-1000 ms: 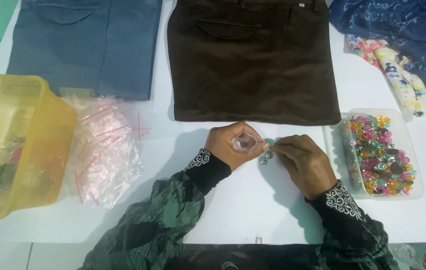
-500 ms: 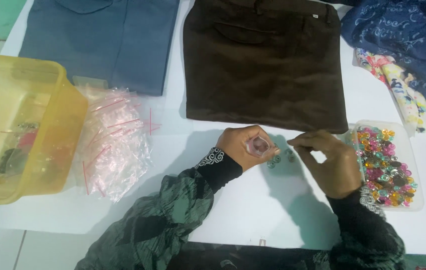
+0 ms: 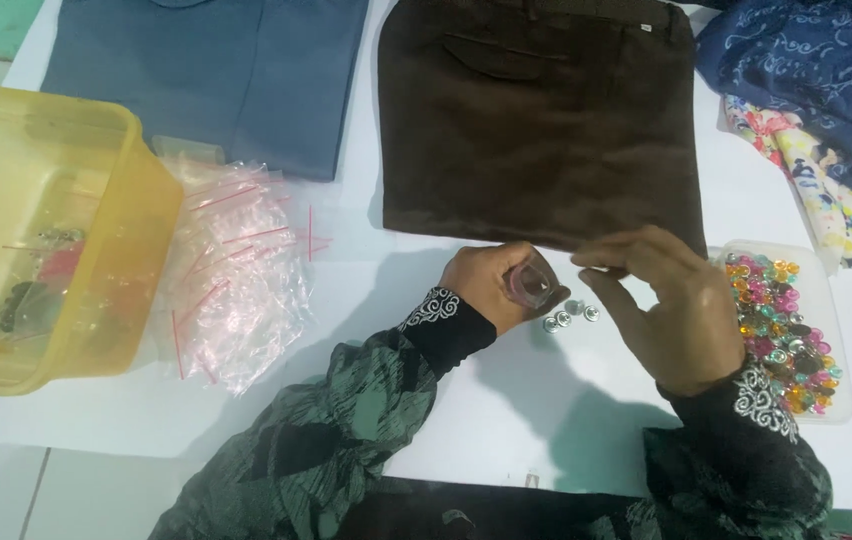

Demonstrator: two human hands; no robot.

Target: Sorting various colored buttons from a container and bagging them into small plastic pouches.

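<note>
My left hand [image 3: 494, 285] is closed around a small clear plastic bag [image 3: 529, 285] held just above the white table [image 3: 366, 250]. A few small silver round studs [image 3: 568, 316] lie on the table right beside it. My right hand [image 3: 661, 300] hovers above and to the right of the studs, thumb and forefinger pinched together; whether anything is between them I cannot tell. Both arms wear dark patterned sleeves with white embroidered cuffs.
A shallow clear tray [image 3: 831, 300] of colourful gems sits at the right. A pile of small clear zip bags [image 3: 236, 270] and a yellow plastic tub [image 3: 46, 230] lie at the left. Folded brown trousers [image 3: 536, 120], blue trousers [image 3: 216, 70] and blue patterned cloth [image 3: 816, 80] lie at the back.
My right hand has lifted off the table and drawn slightly away from the left hand, uncovering the studs. The left hand still holds the small bag.
</note>
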